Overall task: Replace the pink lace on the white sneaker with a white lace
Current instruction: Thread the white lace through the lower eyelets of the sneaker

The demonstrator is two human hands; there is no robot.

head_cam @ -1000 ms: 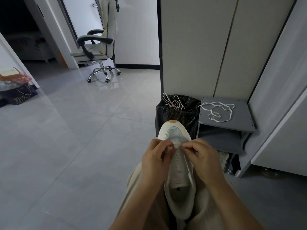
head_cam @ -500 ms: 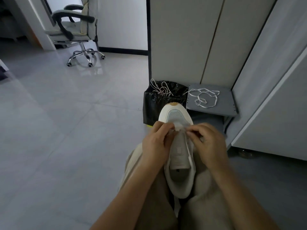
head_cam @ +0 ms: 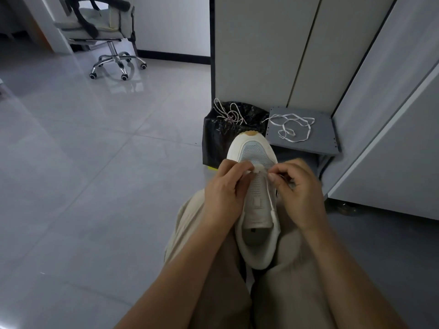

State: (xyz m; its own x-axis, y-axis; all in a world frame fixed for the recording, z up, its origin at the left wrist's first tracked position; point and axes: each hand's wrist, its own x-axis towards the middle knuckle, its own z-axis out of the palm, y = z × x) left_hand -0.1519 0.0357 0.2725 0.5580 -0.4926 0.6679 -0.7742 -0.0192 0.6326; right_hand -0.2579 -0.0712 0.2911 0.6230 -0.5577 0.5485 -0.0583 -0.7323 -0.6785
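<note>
While the sneaker (head_cam: 254, 150) rests on the lap (head_cam: 187, 224), left hand (head_cam: 223, 186) and right hand (head_cam: 299, 188) pinch its lace (head_cam: 269, 193).

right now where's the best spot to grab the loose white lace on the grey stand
Probably the end of the loose white lace that reaches the left edge of the grey stand. Pinch it from above, coming in from the left. The lace lies flat and tangled, and that end sits clear of the loops.

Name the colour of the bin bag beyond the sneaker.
The bin bag is black; head view shows it.
</note>
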